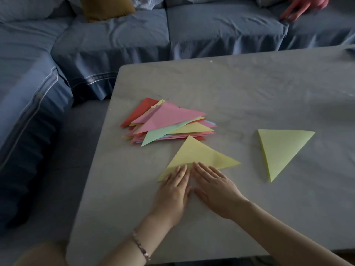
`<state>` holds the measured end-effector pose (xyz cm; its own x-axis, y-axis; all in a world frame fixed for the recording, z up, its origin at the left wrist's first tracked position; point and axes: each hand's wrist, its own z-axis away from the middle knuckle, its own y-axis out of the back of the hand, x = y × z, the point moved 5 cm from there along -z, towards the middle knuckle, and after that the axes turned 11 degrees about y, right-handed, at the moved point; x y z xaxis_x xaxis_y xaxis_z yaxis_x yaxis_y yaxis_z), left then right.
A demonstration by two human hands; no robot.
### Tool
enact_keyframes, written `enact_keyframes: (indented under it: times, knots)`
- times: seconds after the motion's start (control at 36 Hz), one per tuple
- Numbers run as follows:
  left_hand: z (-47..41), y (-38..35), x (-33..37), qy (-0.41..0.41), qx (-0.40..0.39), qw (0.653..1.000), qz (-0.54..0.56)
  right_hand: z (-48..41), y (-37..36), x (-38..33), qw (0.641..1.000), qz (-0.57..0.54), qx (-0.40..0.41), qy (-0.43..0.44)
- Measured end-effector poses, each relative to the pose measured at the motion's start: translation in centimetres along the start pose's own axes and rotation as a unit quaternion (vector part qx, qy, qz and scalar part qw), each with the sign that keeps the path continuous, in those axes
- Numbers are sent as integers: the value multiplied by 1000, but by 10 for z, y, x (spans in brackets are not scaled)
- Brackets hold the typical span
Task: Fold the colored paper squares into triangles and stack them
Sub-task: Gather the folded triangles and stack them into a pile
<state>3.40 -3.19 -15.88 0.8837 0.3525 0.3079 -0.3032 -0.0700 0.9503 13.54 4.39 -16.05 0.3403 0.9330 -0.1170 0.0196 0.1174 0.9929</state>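
Head view, dim light. I see both hands flat on the grey table point(249, 83), side by side and nearly touching.

Left hand point(172, 191): fingers straight and together, released, gripping nothing, fingertips pressing on the near edge of a yellow folded triangle point(196, 154). A bracelet point(141, 246) sits on that wrist.

Right hand point(213, 187): also flat, fingers extended and slightly spread, pressing the same edge just to the right of the left hand. No pinch that I can make out.

The yellow folded triangle lies flat on the table with its apex pointing away from me. Its long edge runs under the fingertips.

Stack of folded triangles point(169, 123): just beyond that apex, loosely piled and fanned, with pink on top and green, yellow and red edges showing beneath. The apex comes very close to the pile; I cannot tell whether they touch.

A yellow-green triangle point(282, 150) lies alone to the right, well apart from both hands, one point aimed toward me.

Behind the table is a blue sofa point(115, 35) with a mustard cushion point(107, 6). Another person's hand point(305, 6) rests on the seat at top right.
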Motion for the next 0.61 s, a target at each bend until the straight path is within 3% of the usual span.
enact_keyframes:
  times: [0.25,0.42,0.53,0.61]
  knots:
    - [25,16,-45,45,-15,998,-52,44,9,54,997,29,-14,-70]
    - [33,24,-59,72,36,995,-59,63,14,71,994,27,13,-106]
    - [22,42,-51,131,108,985,-4,63,11,67,991,22,18,-131]
    - [4,54,-44,198,107,973,57,62,10,66,989,14,10,-149]
